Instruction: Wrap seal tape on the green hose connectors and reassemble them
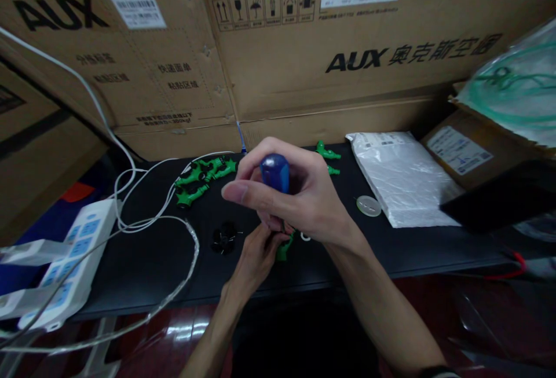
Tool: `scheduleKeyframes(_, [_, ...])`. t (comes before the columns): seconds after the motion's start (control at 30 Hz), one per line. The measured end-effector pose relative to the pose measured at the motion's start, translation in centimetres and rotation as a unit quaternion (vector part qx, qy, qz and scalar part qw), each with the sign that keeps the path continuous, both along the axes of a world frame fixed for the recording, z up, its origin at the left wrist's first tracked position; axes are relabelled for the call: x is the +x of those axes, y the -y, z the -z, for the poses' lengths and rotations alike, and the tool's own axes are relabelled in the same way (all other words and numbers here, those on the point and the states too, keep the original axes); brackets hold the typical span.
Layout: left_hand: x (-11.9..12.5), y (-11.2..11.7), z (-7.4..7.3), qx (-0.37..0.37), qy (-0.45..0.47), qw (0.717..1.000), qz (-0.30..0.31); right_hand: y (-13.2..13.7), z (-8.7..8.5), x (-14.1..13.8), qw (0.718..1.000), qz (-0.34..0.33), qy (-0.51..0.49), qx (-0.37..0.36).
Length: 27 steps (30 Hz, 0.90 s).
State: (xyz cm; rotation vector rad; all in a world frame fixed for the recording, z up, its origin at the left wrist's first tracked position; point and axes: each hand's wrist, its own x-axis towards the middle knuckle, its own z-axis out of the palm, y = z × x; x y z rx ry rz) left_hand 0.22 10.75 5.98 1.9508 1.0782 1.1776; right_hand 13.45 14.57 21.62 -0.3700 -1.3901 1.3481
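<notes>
My right hand is wrapped round the blue handle of a screwdriver, which stands roughly upright; its shaft and tip are hidden below the fist. Below it, my left hand pinches a small green plastic part against the black table. Much of that part is covered by my fingers. A white ring lies just right of it. Left of my left hand sit several small black pieces with metal pins. Further back is a cluster of green and black plastic parts, and more green parts lie behind my right hand.
Large cardboard boxes wall off the table's back. A white power strip and looping cables occupy the left. On the right are a round clear disc, a white padded envelope and a carton topped with bagged green tubing.
</notes>
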Motion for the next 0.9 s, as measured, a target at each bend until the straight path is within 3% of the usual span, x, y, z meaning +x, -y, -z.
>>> scheduleKeyframes(0.4, [0.1,-0.1,0.1,0.0,-0.02,1.0,-0.004,0.1,0.3,-0.2,1.0,0.013,0.021,-0.008])
scheduleKeyframes(0.6, [-1.1,0.9,-0.9,0.035,-0.176,0.984,-0.021,0.1,0.7,-0.3,0.999,0.031,-0.001,0.013])
scheduleKeyframes(0.7, [-1.3,0.8,-1.0,0.05,-0.225,0.973,-0.003,0.3,0.0,0.0,0.997,0.072,-0.034,-0.002])
scheduleKeyframes(0.9, [-0.6,-0.3,-0.5,0.064,-0.21,0.975,0.008,1.6,-2.6,3.5,0.977,0.192,-0.079,-0.051])
